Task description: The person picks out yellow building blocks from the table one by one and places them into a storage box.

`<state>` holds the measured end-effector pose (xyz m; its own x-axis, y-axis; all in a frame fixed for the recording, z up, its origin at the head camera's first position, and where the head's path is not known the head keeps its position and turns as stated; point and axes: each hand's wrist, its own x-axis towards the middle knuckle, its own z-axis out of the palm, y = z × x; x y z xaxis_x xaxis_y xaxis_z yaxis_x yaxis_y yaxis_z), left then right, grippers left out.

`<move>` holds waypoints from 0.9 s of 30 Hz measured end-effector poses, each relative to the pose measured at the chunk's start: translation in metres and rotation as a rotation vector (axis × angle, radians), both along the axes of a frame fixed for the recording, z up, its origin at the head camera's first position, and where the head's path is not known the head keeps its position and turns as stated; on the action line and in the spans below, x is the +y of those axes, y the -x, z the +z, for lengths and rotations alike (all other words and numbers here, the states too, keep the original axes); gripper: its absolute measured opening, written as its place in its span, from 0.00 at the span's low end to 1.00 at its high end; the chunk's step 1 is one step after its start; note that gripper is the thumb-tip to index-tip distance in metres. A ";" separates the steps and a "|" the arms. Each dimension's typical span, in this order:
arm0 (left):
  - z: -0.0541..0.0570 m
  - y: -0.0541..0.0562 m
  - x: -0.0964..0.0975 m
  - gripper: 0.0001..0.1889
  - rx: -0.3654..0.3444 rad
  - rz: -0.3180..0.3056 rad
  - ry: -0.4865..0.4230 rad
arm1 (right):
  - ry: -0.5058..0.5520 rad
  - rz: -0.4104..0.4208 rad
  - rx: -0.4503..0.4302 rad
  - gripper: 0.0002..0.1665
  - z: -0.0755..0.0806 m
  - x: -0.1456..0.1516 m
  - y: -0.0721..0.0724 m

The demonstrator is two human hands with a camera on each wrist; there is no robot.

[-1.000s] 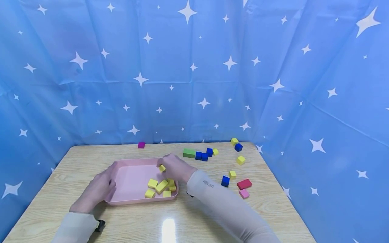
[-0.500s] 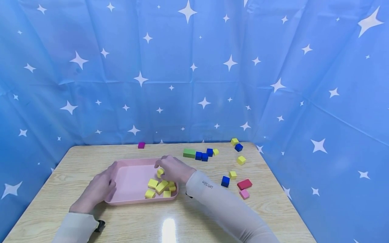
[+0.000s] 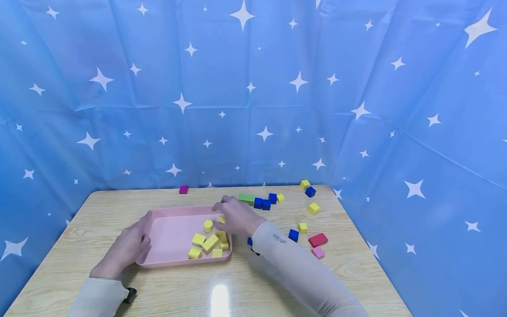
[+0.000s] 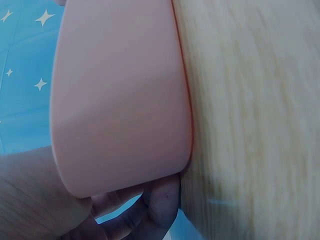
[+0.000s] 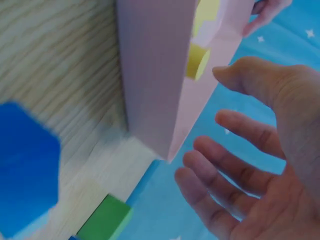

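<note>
My left hand (image 3: 128,244) grips the left end of a shallow pink tray (image 3: 168,264); in the left wrist view its fingers curl at the tray's wall. Over the tray's right back corner hangs my right hand (image 3: 237,215), and the right wrist view shows its fingers apart with nothing between them. A yellow cylinder (image 3: 208,226) stands in the tray, just left of that hand. Several yellow blocks (image 3: 210,243) lie in the tray's right part. Another yellow block (image 3: 222,219) is partly hidden by the right hand.
Behind the right hand lie a green block (image 3: 246,199) and several blue cubes (image 3: 266,204). Farther right are yellow cubes (image 3: 314,208), a red block (image 3: 318,240) and a pink block (image 3: 317,252). A magenta block (image 3: 184,189) sits near the table's back edge.
The right hand has let go of the yellow cylinder, which now stands in the tray. That hand has drawn back to the right. The left hand stays on the tray.
</note>
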<state>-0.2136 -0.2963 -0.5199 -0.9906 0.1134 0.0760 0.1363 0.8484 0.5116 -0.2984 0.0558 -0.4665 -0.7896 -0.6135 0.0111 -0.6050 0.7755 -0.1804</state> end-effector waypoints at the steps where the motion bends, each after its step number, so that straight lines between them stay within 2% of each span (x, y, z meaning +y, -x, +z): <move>1: 0.000 0.000 0.000 0.41 -0.001 0.002 0.001 | -0.008 -0.004 0.016 0.29 0.000 0.003 0.001; 12: 0.000 0.000 0.000 0.40 0.013 -0.002 0.007 | 0.028 -0.106 0.019 0.35 0.000 0.047 0.018; 20: 0.001 -0.002 0.002 0.41 -0.002 0.010 -0.016 | 0.075 -0.168 -0.023 0.40 0.000 0.084 0.034; 27: 0.001 -0.001 0.002 0.42 -0.040 0.012 -0.026 | 0.079 -0.247 0.018 0.45 0.000 0.112 0.045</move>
<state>-0.2130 -0.2947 -0.5185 -0.9942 0.1004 0.0386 0.1054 0.8362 0.5382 -0.3433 0.1680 -0.4668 -0.9146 -0.3988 0.0663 -0.4027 0.8840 -0.2373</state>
